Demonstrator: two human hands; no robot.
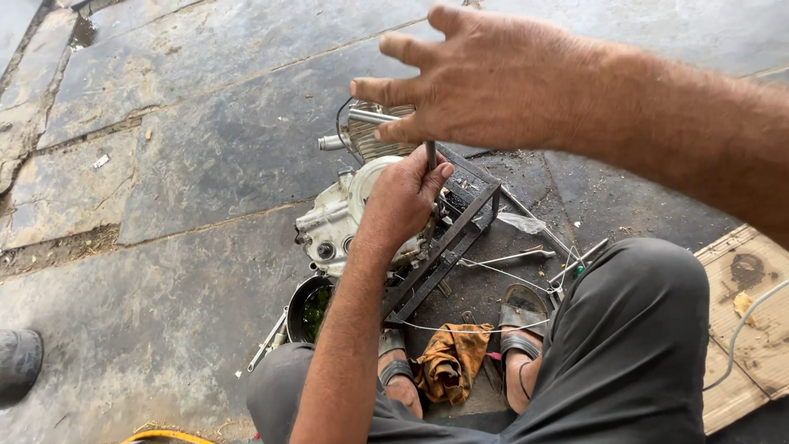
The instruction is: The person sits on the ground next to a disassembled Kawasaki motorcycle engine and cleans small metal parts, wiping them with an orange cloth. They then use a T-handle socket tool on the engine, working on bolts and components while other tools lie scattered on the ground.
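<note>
A dirty white motorcycle engine (333, 222) with a finned cylinder (370, 140) sits in a black metal frame stand (460, 218) on the stone floor. A metal T-handle wrench stands upright over it, its crossbar (374, 117) at the top. My left hand (403, 197) wraps around the wrench shaft (430, 154) just above the engine. Above it, my right hand (485, 78) lies over the crossbar, with the thumb under it and the fingers partly stretched out. The wrench tip is hidden behind my left hand.
A black pan (308, 308) with green bits stands by my left knee. An orange rag (450, 358) lies between my sandalled feet. Loose rods and tools (526, 255) lie right of the stand. A wooden board (756, 329) is at the right, someone's shoe (16, 362) at the left.
</note>
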